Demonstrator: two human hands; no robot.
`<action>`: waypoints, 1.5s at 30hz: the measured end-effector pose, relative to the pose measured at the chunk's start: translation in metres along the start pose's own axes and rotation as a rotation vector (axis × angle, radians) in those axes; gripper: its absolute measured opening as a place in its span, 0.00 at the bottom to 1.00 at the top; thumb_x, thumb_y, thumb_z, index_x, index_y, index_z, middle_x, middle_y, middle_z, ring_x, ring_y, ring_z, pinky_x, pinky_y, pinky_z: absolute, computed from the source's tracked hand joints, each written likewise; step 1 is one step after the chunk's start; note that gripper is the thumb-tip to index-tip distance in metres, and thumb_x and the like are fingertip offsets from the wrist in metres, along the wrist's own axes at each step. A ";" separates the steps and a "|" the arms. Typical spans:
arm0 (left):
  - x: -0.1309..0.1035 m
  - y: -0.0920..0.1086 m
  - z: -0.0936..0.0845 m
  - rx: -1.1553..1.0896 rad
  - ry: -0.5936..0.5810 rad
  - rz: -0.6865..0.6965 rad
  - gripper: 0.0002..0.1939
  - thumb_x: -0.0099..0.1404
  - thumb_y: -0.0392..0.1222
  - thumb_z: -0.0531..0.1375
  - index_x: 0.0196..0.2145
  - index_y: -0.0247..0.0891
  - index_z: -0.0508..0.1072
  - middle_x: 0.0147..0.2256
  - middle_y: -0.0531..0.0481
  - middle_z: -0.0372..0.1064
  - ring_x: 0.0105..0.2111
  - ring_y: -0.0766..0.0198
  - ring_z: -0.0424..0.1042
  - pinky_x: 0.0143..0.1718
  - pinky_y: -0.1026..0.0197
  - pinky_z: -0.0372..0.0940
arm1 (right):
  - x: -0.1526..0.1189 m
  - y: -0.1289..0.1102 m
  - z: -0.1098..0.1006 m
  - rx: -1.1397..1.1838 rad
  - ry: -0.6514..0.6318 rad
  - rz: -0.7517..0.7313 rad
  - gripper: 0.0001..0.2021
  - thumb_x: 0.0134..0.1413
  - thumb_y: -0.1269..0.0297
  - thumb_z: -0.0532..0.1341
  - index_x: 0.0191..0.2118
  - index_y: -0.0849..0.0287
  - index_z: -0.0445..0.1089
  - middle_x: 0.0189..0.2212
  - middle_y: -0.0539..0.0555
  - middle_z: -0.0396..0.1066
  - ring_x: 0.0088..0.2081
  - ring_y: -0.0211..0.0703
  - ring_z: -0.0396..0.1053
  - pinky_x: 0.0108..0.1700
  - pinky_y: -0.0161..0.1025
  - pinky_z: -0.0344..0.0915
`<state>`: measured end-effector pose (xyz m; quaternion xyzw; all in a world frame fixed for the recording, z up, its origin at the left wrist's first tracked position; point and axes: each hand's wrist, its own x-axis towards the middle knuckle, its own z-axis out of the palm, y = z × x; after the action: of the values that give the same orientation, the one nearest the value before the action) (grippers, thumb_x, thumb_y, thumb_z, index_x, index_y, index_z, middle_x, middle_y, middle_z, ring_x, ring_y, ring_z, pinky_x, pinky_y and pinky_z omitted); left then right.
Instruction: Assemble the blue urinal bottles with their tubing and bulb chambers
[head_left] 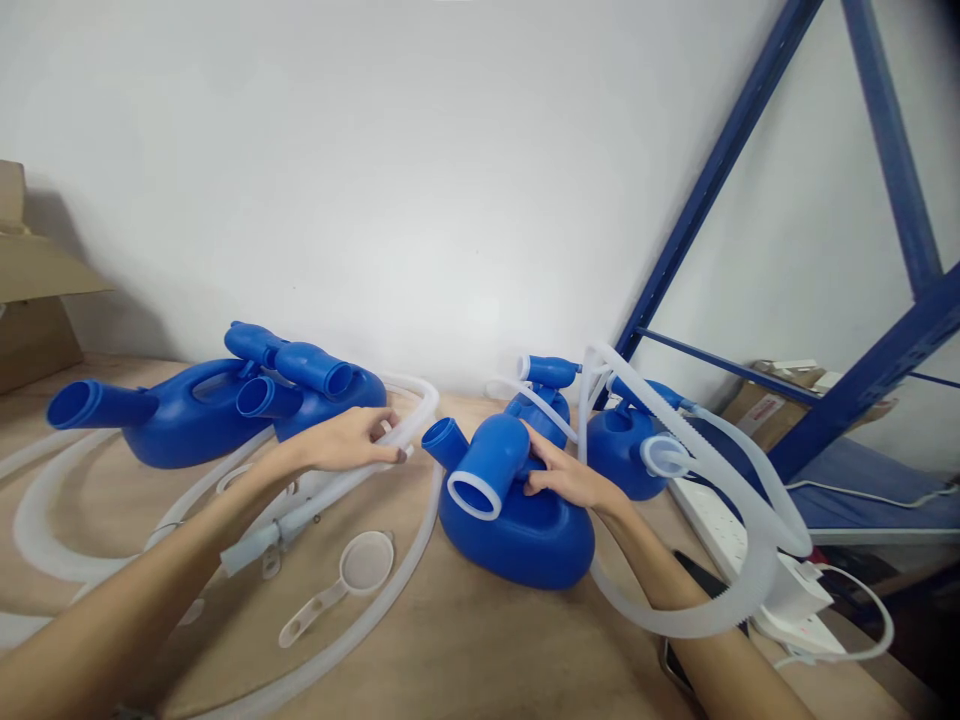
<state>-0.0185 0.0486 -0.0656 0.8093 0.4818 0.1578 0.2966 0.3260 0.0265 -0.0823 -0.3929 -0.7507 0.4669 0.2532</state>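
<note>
My left hand (pixel 349 437) curls around a translucent white hose (pixel 416 410), with thumb and fingers closed about it. At centre right stands a blue plastic urinal bottle (pixel 517 540) with an open angled neck (pixel 444 443). A blue funnel piece (pixel 499 450) with a white rim lies on top of it. My right hand (pixel 562 470) grips the bottle from the right, at its handle beside the funnel piece; part of that grasp is hidden. A round white cap (pixel 366 562) with a strap lies on the wooden table (pixel 480 650) between my arms.
Similar blue bottles stand at left (pixel 187 425) and right rear (pixel 626 450), with looping hoses (pixel 75 560) around them. A white power strip (pixel 712 520) and a dark phone (pixel 701 575) lie at right. A blue metal rack (pixel 697 210) rises behind; a cardboard box (pixel 34 345) sits far left.
</note>
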 end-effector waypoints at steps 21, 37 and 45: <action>0.022 0.013 0.033 -0.491 0.106 0.169 0.40 0.65 0.58 0.66 0.69 0.39 0.64 0.55 0.43 0.78 0.56 0.45 0.75 0.61 0.48 0.65 | 0.006 0.004 0.001 0.040 -0.005 -0.072 0.48 0.41 0.73 0.62 0.73 0.54 0.53 0.61 0.57 0.69 0.62 0.56 0.66 0.64 0.51 0.63; 0.013 0.018 0.024 -0.267 0.079 0.206 0.40 0.70 0.61 0.59 0.73 0.44 0.55 0.55 0.44 0.78 0.54 0.48 0.77 0.57 0.49 0.67 | -0.004 0.006 0.004 -0.373 0.024 -0.363 0.58 0.53 0.65 0.69 0.77 0.50 0.28 0.69 0.64 0.61 0.66 0.58 0.66 0.67 0.60 0.61; 0.000 0.032 0.020 0.159 0.131 0.174 0.30 0.76 0.59 0.46 0.67 0.47 0.67 0.73 0.45 0.50 0.71 0.42 0.53 0.69 0.42 0.54 | -0.001 -0.012 0.006 -0.690 -0.056 -0.380 0.33 0.56 0.51 0.71 0.66 0.48 0.68 0.66 0.58 0.67 0.64 0.59 0.68 0.66 0.53 0.65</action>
<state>0.0142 0.0309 -0.0608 0.8569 0.4391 0.1970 0.1846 0.3179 0.0198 -0.0738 -0.2959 -0.9296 0.1424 0.1676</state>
